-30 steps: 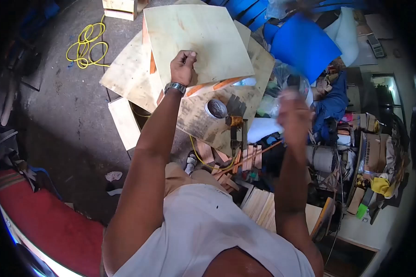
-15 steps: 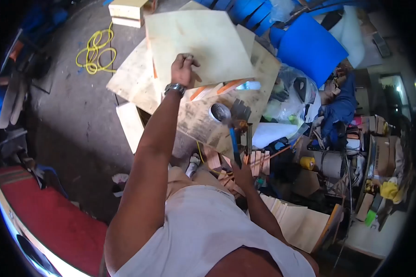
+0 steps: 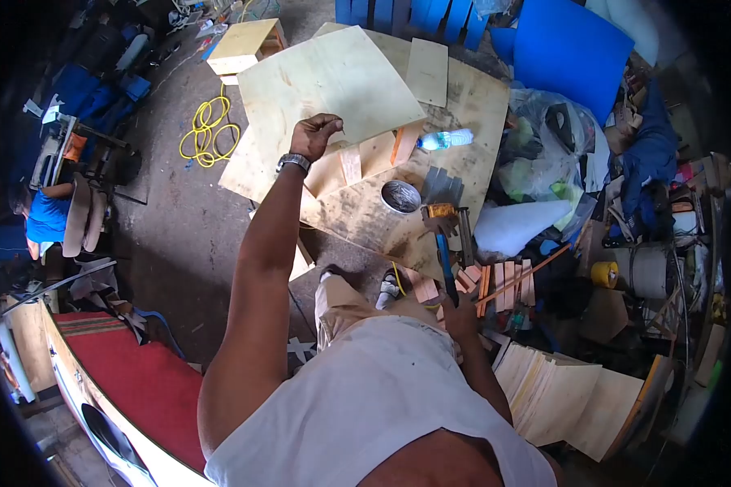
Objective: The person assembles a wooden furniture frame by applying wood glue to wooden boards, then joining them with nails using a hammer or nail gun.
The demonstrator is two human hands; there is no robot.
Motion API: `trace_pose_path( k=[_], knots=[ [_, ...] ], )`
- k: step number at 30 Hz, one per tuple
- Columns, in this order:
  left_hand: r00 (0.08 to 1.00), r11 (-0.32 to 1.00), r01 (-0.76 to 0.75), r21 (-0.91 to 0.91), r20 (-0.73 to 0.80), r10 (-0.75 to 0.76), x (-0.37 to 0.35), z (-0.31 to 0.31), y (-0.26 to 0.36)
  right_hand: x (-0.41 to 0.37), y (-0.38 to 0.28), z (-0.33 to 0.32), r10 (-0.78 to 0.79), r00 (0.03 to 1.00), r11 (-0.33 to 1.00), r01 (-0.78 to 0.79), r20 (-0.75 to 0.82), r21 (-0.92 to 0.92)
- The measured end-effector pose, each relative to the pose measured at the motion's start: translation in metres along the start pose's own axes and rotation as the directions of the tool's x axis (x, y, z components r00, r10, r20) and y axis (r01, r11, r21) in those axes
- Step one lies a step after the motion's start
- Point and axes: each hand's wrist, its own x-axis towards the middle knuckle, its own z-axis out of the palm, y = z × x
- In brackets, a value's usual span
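Note:
My left hand (image 3: 315, 136), with a watch on its wrist, is over the near edge of a pale plywood panel (image 3: 325, 81). Its thumb and fingers are pinched together; whatever is between them is too small to make out. The panel rests on upright wooden pieces (image 3: 365, 161) on a stained plywood worktop (image 3: 357, 215). Low on the right, my right hand (image 3: 461, 316) grips a hammer (image 3: 446, 264) by its blue-and-black handle. A round tin (image 3: 400, 196) with small dark contents sits between the hands, nearer the worktop's front edge.
A water bottle (image 3: 447, 140) lies beside the panel. Yellow hose (image 3: 207, 134) coils on the floor at left, near a wooden box (image 3: 244, 45). Plastic bags (image 3: 544, 154), wood offcuts (image 3: 508, 284) and stacked boards (image 3: 560, 398) crowd the right. A red-topped surface (image 3: 130, 390) is at lower left.
My left hand has gone from resting with bent fingers on the panel to a raised pinch at its near edge. The hammer remains in my right hand. The view has shifted.

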Motion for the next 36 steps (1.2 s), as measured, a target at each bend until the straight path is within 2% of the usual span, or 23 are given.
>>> trace_pose_path(
  k=[1,4,5,6,7,9,10,11,14,17,18,21,22,24,27,30,31,33,34,36],
  knots=[
    [0.998,0.998,-0.056,0.016,0.017,0.056,0.003,0.003,-0.003,0.006,-0.007,-0.005,-0.042,0.999,0.999,0.042,-0.016,0.003],
    [0.998,0.998,-0.017,0.054,0.063,0.013,0.006,0.009,-0.018,0.015,-0.042,-0.02,-0.141,0.99,0.967,0.141,-0.015,0.214],
    [0.997,0.998,-0.003,0.065,0.078,-0.002,0.006,0.012,-0.02,0.021,-0.049,-0.02,-0.173,0.985,0.957,0.174,-0.021,0.234],
    [0.995,0.998,0.007,-0.059,0.104,-0.001,0.007,0.012,-0.022,0.027,-0.053,-0.022,-0.206,0.978,0.948,0.205,-0.022,0.244],
    [0.996,0.999,-0.007,-0.042,0.09,0.011,0.006,0.012,-0.026,0.035,-0.059,-0.024,-0.239,0.971,0.939,0.236,-0.019,0.252],
    [0.996,0.975,0.01,-0.223,0.086,0.009,0.004,0.011,-0.037,0.043,-0.088,-0.031,-0.237,0.971,0.948,0.234,-0.01,0.217],
    [0.994,0.989,-0.059,-0.133,0.088,0.072,0.005,0.01,-0.046,0.047,-0.106,-0.033,-0.246,0.969,0.94,0.244,-0.023,0.238],
    [0.993,0.989,-0.061,-0.137,0.088,0.074,0.005,0.009,-0.049,0.053,-0.119,-0.031,-0.252,0.967,0.93,0.254,-0.042,0.264],
    [0.989,0.987,-0.084,-0.136,0.107,0.099,-0.002,0.013,-0.049,0.079,-0.139,-0.026,-0.253,0.966,0.929,0.226,0.057,0.293],
    [0.988,0.972,-0.116,0.205,0.121,0.093,-0.002,0.01,-0.044,0.101,-0.162,-0.012,-0.284,0.955,0.94,0.26,0.086,0.223],
    [0.991,0.981,-0.087,0.172,0.111,0.068,-0.002,0.012,-0.042,0.112,-0.164,-0.006,-0.338,0.94,0.935,0.331,0.044,0.125],
    [0.989,0.95,-0.129,0.283,0.104,0.104,-0.009,0.011,-0.024,0.127,-0.183,0.008,-0.404,0.915,0.911,0.4,-0.024,-0.101],
    [0.986,0.946,-0.162,0.281,0.092,0.141,-0.009,0.012,-0.026,0.132,-0.187,0.01,-0.404,0.915,0.91,0.402,0.005,-0.104],
    [0.987,0.93,-0.15,0.337,0.103,0.122,-0.012,0.011,-0.016,0.142,-0.196,0.015,-0.409,0.911,0.905,0.413,0.055,-0.106],
    [0.986,0.92,-0.164,0.357,0.101,0.136,-0.011,0.009,-0.015,0.13,-0.219,0.018,-0.587,0.806,0.809,0.579,-0.079,-0.104],
    [0.982,0.918,-0.182,0.353,0.112,0.152,-0.012,0.009,-0.021,0.132,-0.219,0.027,-0.677,0.714,0.734,0.674,-0.179,-0.09],
    [0.981,0.915,-0.188,0.357,0.113,0.157,-0.011,0.009,-0.024,0.136,-0.218,0.029,-0.577,0.814,0.814,0.564,-0.075,-0.142],
    [0.983,0.91,-0.18,0.372,0.112,0.148,-0.012,0.01,-0.02,0.142,-0.216,0.029,-0.31,0.945,0.899,0.327,0.104,-0.291],
    [0.984,0.907,-0.167,0.387,0.117,0.132,-0.014,0.009,-0.018,0.14,-0.217,0.025,-0.351,0.932,0.877,0.361,0.092,-0.318],
    [0.988,0.913,-0.141,0.383,0.12,0.102,-0.011,0.007,-0.014,0.118,-0.264,-0.001,-0.393,0.919,0.907,0.394,0.036,-0.151]
  ],
)
